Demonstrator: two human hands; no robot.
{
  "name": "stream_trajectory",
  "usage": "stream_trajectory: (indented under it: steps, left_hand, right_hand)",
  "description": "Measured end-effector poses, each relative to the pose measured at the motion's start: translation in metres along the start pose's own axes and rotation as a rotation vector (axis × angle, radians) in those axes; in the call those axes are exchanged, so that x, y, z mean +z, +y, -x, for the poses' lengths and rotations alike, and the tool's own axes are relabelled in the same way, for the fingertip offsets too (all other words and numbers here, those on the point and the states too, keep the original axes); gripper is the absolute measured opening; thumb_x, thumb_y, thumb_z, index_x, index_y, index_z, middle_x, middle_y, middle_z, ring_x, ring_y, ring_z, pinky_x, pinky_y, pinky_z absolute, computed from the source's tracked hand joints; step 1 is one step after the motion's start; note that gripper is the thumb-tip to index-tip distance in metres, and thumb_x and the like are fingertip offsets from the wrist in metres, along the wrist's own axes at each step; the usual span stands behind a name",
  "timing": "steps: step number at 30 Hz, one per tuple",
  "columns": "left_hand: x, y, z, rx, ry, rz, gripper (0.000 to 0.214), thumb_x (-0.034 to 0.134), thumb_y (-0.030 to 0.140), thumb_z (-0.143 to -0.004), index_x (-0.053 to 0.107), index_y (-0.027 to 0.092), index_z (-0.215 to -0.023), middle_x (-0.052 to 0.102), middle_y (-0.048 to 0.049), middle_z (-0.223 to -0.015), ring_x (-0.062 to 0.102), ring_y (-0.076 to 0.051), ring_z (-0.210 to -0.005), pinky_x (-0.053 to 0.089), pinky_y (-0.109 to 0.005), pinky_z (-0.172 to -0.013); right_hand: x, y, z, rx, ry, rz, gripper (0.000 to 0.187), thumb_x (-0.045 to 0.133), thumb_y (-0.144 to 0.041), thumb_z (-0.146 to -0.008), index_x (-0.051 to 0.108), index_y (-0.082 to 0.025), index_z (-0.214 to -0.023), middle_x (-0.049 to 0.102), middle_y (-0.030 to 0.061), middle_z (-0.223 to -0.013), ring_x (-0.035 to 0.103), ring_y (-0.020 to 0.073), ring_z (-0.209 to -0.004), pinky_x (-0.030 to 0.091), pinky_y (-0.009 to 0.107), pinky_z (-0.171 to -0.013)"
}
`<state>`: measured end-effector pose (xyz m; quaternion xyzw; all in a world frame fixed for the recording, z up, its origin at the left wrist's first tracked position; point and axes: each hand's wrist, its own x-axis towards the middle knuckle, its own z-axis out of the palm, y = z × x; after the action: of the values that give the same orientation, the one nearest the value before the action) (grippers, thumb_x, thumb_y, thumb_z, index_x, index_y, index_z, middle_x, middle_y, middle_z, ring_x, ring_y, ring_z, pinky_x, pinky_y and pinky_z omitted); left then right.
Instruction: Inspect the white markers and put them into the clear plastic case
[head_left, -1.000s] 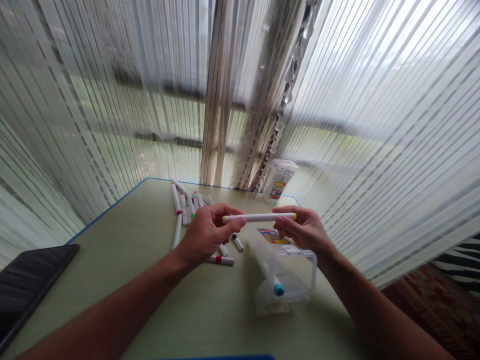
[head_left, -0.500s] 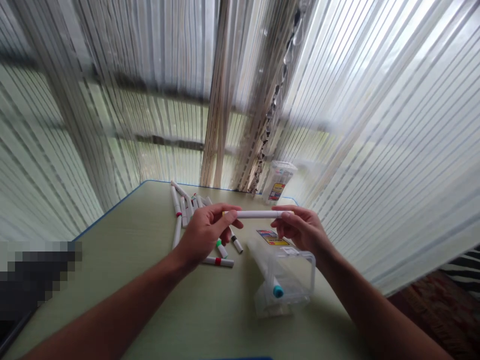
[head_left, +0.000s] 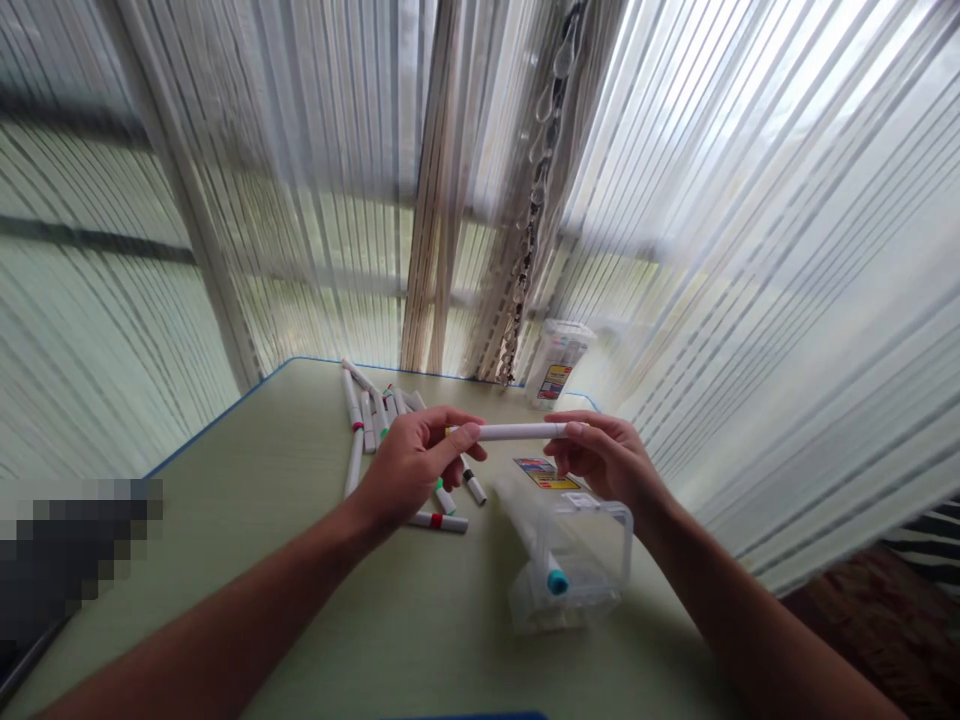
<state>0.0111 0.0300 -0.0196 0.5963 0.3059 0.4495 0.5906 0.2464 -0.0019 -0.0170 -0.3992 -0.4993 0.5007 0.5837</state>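
Note:
A white marker (head_left: 517,432) with yellow at its ends lies level between my two hands, above the table. My left hand (head_left: 424,450) pinches its left end between thumb and fingers. At its right end, my right hand (head_left: 604,450) pinches it the same way. Below the right hand lies a clear plastic case (head_left: 600,590) on its side, its open end towards me. Inside the case rests a marker with a teal end (head_left: 557,581). Several loose white markers (head_left: 356,400) lie behind and beside my left hand, which partly hides them.
The pale green table (head_left: 247,480) has a blue edge. A second clear case (head_left: 559,365) with a printed label stands upright at the back. A printed label (head_left: 546,473) shows near the right hand. String curtains (head_left: 337,200) hang behind the table.
Both hands keep hold of the marker in almost the same place. The curtains at the back have shifted slightly. Markers and cases on the table stay where they were.

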Motion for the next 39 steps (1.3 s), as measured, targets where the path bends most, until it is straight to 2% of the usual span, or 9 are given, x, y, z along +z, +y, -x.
stream_trajectory:
  steps: [5, 10, 16, 22, 25, 31, 37, 39]
  left_hand:
    - [-0.0016, -0.0014, -0.0012, -0.026, 0.018, 0.114, 0.028, 0.06, 0.033, -0.089, 0.067, 0.01, -0.103, 0.074, -0.0086, -0.076, 0.055, -0.009, -0.046, 0.044, -0.021, -0.045]
    - [-0.0016, -0.0019, -0.0014, -0.016, 0.014, 0.139, 0.03, 0.056, 0.034, -0.091, 0.065, 0.009, -0.105, 0.074, -0.0089, -0.076, 0.056, -0.01, -0.045, 0.045, -0.022, -0.045]
    - [0.0004, -0.0016, -0.0004, 0.032, -0.01, 0.029, 0.035, 0.068, 0.036, -0.085, 0.066, 0.009, -0.107, 0.073, -0.0064, -0.076, 0.052, -0.007, -0.045, 0.043, -0.02, -0.043]
    - [0.0001, -0.0012, 0.0001, 0.018, -0.019, 0.007, 0.038, 0.078, 0.036, -0.076, 0.067, 0.009, -0.102, 0.071, -0.0038, -0.07, 0.052, -0.007, -0.046, 0.043, -0.018, -0.044]
    - [-0.0001, -0.0016, 0.0006, 0.008, -0.012, -0.01, 0.039, 0.08, 0.038, -0.073, 0.068, 0.01, -0.097, 0.07, -0.0036, -0.067, 0.053, -0.008, -0.046, 0.043, -0.019, -0.044]
    - [-0.0008, -0.0038, 0.0013, 0.049, 0.008, -0.099, 0.037, 0.076, 0.042, -0.076, 0.072, 0.01, -0.092, 0.059, 0.0011, -0.056, 0.052, -0.009, -0.047, 0.042, -0.02, -0.044]
    - [-0.0004, -0.0043, 0.0003, 0.056, 0.012, -0.051, 0.041, 0.075, 0.038, -0.079, 0.07, 0.009, -0.107, 0.067, -0.0034, -0.072, 0.054, -0.009, -0.048, 0.045, -0.021, -0.045]
    - [-0.0001, -0.004, -0.0003, 0.056, 0.013, -0.027, 0.04, 0.073, 0.039, -0.081, 0.069, 0.01, -0.107, 0.069, -0.0048, -0.076, 0.054, -0.009, -0.048, 0.046, -0.021, -0.044]
  right_hand:
    - [-0.0024, 0.0, -0.001, 0.015, -0.021, -0.075, 0.028, 0.064, -0.028, -0.078, 0.078, -0.014, -0.098, 0.077, 0.0089, -0.072, 0.064, 0.0146, -0.05, 0.041, 0.024, -0.046]
    - [-0.0034, 0.0007, -0.0018, 0.017, -0.024, -0.075, 0.029, 0.062, -0.028, -0.079, 0.078, -0.014, -0.099, 0.077, 0.009, -0.072, 0.063, 0.0152, -0.05, 0.041, 0.025, -0.046]
    - [-0.0022, -0.0003, -0.001, 0.005, 0.007, -0.032, 0.026, 0.069, -0.033, -0.079, 0.078, -0.016, -0.097, 0.077, 0.0082, -0.071, 0.065, 0.0159, -0.052, 0.042, 0.025, -0.047]
    - [0.0012, -0.0005, 0.0003, -0.023, 0.003, 0.03, 0.026, 0.085, -0.033, -0.069, 0.077, -0.019, -0.09, 0.075, 0.0042, -0.066, 0.061, 0.0126, -0.05, 0.037, 0.023, -0.045]
    - [0.0004, 0.0009, 0.0006, -0.028, 0.008, 0.087, 0.028, 0.087, -0.034, -0.067, 0.077, -0.018, -0.087, 0.073, 0.0038, -0.063, 0.061, 0.0128, -0.05, 0.037, 0.023, -0.044]
    - [-0.0018, 0.0023, 0.0, -0.055, -0.025, 0.149, 0.025, 0.084, -0.037, -0.072, 0.076, -0.016, -0.083, 0.072, 0.0043, -0.062, 0.058, 0.0116, -0.048, 0.037, 0.023, -0.045]
    - [0.0019, 0.0004, 0.0007, -0.047, -0.014, 0.058, 0.023, 0.08, -0.036, -0.075, 0.077, -0.017, -0.088, 0.076, 0.0062, -0.067, 0.062, 0.0138, -0.051, 0.038, 0.024, -0.046]
    - [0.0019, -0.0001, 0.001, -0.028, -0.01, 0.028, 0.024, 0.077, -0.036, -0.076, 0.078, -0.017, -0.091, 0.077, 0.0077, -0.069, 0.064, 0.015, -0.052, 0.041, 0.025, -0.046]
